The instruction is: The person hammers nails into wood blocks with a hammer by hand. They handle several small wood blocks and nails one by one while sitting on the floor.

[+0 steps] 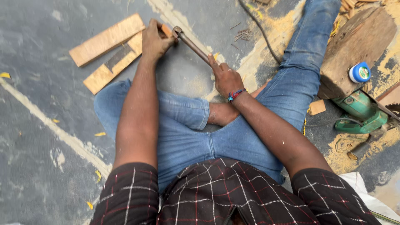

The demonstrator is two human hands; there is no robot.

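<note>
Sitting on a grey concrete floor (37, 166) streaked with sawdust, a person in blue jeans and a dark checked shirt works with both arms stretched forward over the knees. The right hand (226, 79) is closed around the lower end of a long, dark metal hammer (192, 44), its fingers (216, 66) curled round the handle with the forefinger laid along the shaft toward the head. That head lies at the far end of the handle, just beside the left hand (155, 39), which is closed over the near end of a short pale wooden block (166, 30) and presses it down; the block sticks out only a little past the fingertips, and whether the hammer head touches it cannot be told. Just to the left of that hand lie two flat pale wooden planks (106, 39) side by side, the nearer one (112, 66) carrying a dark rectangular strip. A few loose nails (241, 34) lie on the floor beyond the hammer. Toward the right edge of the floor sits a large rough wooden stump (354, 50) with a small blue-and-white round tub (359, 72) resting against it, and just below them a green power tool (360, 110). A dark cable (262, 31) runs across the floor past the right leg.
</note>
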